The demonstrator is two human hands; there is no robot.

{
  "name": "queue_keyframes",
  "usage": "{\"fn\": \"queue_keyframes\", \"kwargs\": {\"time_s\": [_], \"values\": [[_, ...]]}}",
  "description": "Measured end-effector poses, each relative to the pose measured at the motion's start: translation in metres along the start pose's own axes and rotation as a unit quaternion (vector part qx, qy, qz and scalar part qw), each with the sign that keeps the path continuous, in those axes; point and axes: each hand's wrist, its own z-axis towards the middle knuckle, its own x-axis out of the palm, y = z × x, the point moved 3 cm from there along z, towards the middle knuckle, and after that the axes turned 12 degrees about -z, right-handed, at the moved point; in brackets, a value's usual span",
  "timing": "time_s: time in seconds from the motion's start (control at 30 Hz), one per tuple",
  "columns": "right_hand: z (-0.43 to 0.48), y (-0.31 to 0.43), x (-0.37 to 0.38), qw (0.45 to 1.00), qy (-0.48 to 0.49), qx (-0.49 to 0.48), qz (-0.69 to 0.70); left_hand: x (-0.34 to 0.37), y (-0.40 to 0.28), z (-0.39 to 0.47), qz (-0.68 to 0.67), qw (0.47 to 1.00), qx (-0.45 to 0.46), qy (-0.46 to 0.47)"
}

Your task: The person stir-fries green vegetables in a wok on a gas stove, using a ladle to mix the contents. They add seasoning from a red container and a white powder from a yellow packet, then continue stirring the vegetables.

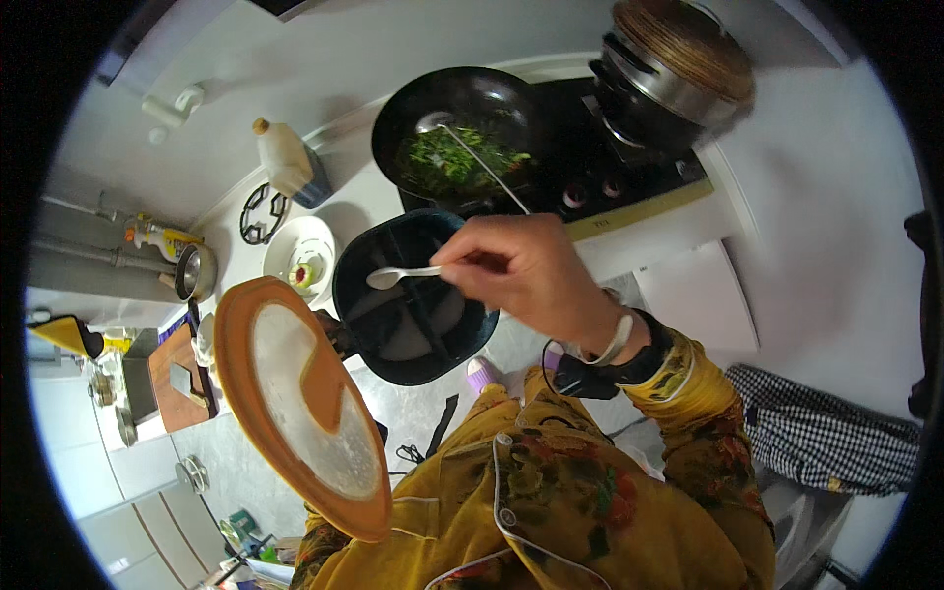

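Observation:
My right hand (516,269) pinches the handle of a small white spoon (387,277), its bowl over a dark divided seasoning container (413,317). Pale contents lie in several of the container's compartments. An orange-rimmed lid with a clear panel (228,339) stands tilted up at the container's left. My left hand is not visible; the raised lid covers the area above the left sleeve. Beyond the container, a black wok (398,96) on the stove holds chopped greens (450,158), and a metal ladle (483,164) rests in it.
A pot with a woven lid (686,44) stands at the stove's right. Left are a white bowl (324,243), a jug (287,162), a burner grate (258,214), and a cutting board (166,369) bearing a cleaver (182,381). A checkered cloth (818,431) hangs at right.

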Motion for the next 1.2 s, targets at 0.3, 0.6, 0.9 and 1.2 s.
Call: {"fn": "queue_keyframes", "kwargs": {"time_s": [0.3, 0.6, 0.9, 1.2], "values": [[-0.045, -0.031, -0.023, 0.998, 0.019, -0.006, -0.064, 0.104, -0.003, -0.039, 0.243, 0.947, 0.116, 0.177], [-0.052, -0.072, -0.046, 0.870, 0.062, 0.274, 0.406, 0.143, -0.017, -0.066, 0.272, 0.934, 0.221, 0.073], [0.059, -0.100, -0.052, 0.921, -0.035, 0.128, 0.367, 0.030, -0.011, -0.057, 0.079, 0.996, -0.013, -0.037], [0.121, -0.139, -0.026, 0.955, -0.225, 0.059, -0.186, -0.013, -0.017, -0.040, 0.129, 0.990, 0.042, -0.030]]}}
